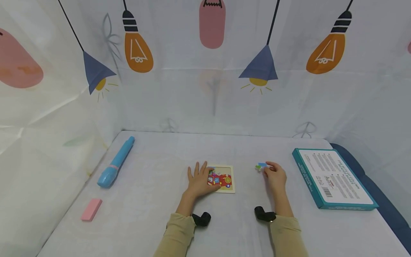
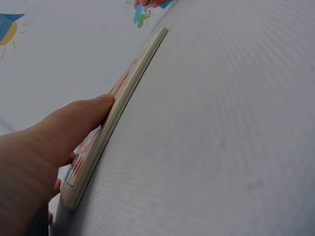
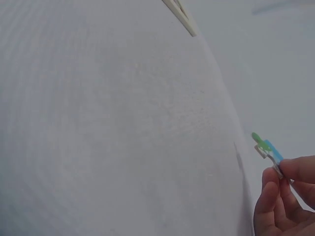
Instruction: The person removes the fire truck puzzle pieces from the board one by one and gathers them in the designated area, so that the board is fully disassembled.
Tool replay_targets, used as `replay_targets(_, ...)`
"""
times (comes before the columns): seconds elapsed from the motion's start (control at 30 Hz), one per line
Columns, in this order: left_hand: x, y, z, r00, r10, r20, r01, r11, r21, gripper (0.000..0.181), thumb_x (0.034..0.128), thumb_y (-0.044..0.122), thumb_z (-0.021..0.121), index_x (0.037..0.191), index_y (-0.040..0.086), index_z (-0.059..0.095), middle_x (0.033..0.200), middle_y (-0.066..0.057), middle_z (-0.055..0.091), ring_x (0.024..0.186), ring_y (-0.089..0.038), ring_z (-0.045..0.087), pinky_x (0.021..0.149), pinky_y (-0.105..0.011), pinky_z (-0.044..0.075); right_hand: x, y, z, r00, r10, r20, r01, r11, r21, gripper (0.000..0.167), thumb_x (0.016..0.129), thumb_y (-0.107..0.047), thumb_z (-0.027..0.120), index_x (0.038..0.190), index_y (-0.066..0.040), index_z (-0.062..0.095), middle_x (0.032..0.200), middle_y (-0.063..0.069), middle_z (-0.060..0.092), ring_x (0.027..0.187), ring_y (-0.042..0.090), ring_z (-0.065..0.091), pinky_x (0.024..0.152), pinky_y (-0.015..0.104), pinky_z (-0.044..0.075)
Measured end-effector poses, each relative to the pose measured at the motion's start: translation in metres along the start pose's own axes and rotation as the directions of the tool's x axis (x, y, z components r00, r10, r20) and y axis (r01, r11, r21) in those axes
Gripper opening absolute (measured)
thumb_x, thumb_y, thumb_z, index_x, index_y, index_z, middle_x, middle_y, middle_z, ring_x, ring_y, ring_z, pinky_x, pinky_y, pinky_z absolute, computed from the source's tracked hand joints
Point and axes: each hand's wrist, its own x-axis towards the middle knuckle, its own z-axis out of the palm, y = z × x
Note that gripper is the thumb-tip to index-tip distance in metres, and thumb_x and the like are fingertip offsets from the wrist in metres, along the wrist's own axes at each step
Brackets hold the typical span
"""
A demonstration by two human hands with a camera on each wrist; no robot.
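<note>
A small framed jigsaw puzzle (image 1: 228,180) with a red vehicle picture lies flat on the table in the head view. My left hand (image 1: 199,181) rests on its left part, fingers spread, covering some of the picture. In the left wrist view, the thumb (image 2: 81,115) touches the puzzle board (image 2: 118,113) along its near side. To the right of the board, my right hand (image 1: 277,175) pinches a small blue and green puzzle piece (image 1: 262,165) between thumb and fingertips. The right wrist view shows the puzzle piece (image 3: 268,149) held up, apart from the board.
At the right lies a teal-edged box (image 1: 337,178) with printed text. A blue tapered object (image 1: 116,162) and a pink block (image 1: 91,210) lie on the left side of the white table (image 1: 144,221). Behind hangs a white curtain (image 1: 179,92) printed with lamps.
</note>
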Motion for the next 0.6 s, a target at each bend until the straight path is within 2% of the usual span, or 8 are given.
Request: replay_targets(0.6,-0.0002,-0.0002,0.0000,1.000,0.000,0.004,0.000,1.000,-0.005,0.076,0.0739,0.057,0.066,0.133,0.014,0.044,0.151,-0.013,0.024,0.139,-0.040,0.009,0.104,-0.063,-0.002,0.0048,0.0084,-0.0105,0.998,0.063,-0.016,-0.063,0.998,-0.011,0.035,0.093,-0.012,0.049,0.126,0.000,0.053,0.116,0.017,0.048,0.097,0.022,0.053,0.057,0.003,0.039)
